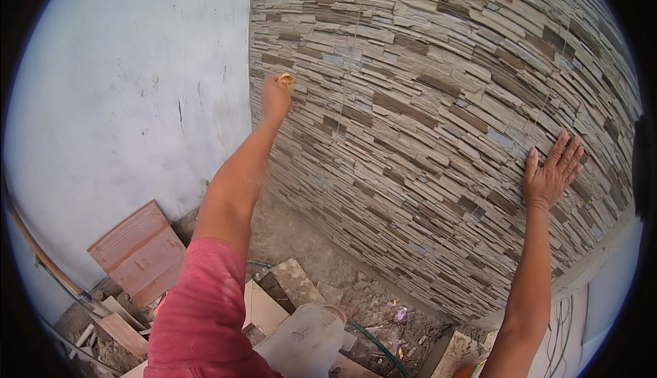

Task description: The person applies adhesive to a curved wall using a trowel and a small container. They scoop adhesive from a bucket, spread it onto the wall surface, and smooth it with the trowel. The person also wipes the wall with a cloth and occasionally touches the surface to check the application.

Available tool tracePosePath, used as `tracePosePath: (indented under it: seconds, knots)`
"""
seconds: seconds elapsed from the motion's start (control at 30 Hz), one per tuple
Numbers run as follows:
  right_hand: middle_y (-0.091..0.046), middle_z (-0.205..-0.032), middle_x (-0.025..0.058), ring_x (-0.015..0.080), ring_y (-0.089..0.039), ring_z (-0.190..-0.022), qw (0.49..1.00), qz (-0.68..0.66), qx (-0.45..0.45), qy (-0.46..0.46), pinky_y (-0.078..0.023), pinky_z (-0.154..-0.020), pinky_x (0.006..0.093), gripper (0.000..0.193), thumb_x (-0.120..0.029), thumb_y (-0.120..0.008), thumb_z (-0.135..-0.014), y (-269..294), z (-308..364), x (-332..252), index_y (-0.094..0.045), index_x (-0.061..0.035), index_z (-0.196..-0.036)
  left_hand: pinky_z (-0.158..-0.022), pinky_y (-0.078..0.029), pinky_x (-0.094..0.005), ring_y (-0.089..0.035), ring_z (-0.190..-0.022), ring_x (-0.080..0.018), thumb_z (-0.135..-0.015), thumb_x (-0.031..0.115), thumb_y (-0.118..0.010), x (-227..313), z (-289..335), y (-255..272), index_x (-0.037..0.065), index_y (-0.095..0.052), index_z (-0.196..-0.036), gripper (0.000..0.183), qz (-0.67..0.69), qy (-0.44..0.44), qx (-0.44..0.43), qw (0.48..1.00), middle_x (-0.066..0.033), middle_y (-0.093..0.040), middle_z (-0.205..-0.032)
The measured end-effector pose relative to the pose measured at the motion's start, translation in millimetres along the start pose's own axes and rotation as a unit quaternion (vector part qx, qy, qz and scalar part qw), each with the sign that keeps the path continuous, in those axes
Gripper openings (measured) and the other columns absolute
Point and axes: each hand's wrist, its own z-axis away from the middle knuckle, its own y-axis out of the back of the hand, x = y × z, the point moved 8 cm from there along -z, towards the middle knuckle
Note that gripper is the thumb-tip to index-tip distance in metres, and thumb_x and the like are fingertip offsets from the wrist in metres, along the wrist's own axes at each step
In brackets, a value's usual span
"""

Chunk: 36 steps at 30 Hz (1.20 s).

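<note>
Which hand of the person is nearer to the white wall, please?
The left. The left hand is just right of the white wall, by its edge with the stone-patterned wall. The right hand is spread on the stone-patterned wall, far to the right.

The left fingers [272, 82] partly hide a yellow thing [287, 78], which is too small to identify.
</note>
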Motion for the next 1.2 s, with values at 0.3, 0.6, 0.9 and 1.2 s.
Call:
tracePosePath:
  seconds: [0.3,0.6,0.9,1.2]
  knots:
    - [-0.023,-0.159,0.0088,0.0327,-0.018,-0.147,0.997,0.013,0.059,0.051,-0.014,-0.118,0.0515,0.07,-0.063,-0.032,-0.098,-5.3,9.5,-17.2,-0.022,-0.0242,-0.155,-0.072,-0.045,-0.0498,-0.057,-0.08,-0.0425,-0.096,0.011,-0.05,54.0,164.3,-71.8,0.0,-0.05,-0.101,0.012,0.017,-0.027,0.017,0.999,-0.0203,-0.056,-0.094]
    - [-0.023,-0.158,0.0151,0.0359,-0.018,-0.146,0.996,0.011,0.041,0.073,-0.013,-0.117,0.0537,0.071,-0.061,-0.035,-0.097,-12.2,9.0,-10.0,-0.026,-0.0185,-0.154,-0.074,-0.049,-0.0458,-0.061,-0.086,-0.0388,-0.096,0.01,-0.051,2.0,125.4,-53.3,0.0,-0.052,-0.11,0.017,-0.001,-0.061,-0.018,0.998,-0.0203,-0.06,-0.099]
    - [-0.027,-0.157,0.0119,0.0347,-0.023,-0.145,0.995,0.01,0.067,0.08,-0.018,-0.116,0.0533,0.069,-0.062,-0.032,-0.098,-5.2,11.1,-16.0,-0.028,-0.0215,-0.153,-0.064,-0.043,-0.0511,-0.057,-0.07,-0.0423,-0.098,0.013,-0.045,-9.8,205.4,-81.7,0.002,-0.041,-0.099,0.012,0.016,0.017,-0.016,1.0,-0.0198,-0.055,-0.08]
    - [-0.027,-0.157,0.0124,0.0328,-0.02,-0.147,0.994,0.002,0.06,0.09,-0.014,-0.117,0.0522,0.073,-0.065,-0.032,-0.096,-5.5,8.5,-12.8,-0.027,-0.0204,-0.154,-0.068,-0.048,-0.0466,-0.061,-0.08,-0.0377,-0.1,0.012,-0.045,-42.8,257.5,-86.3,0.001,-0.041,-0.118,0.022,0.079,0.091,-0.149,0.981,-0.0227,-0.059,-0.099]
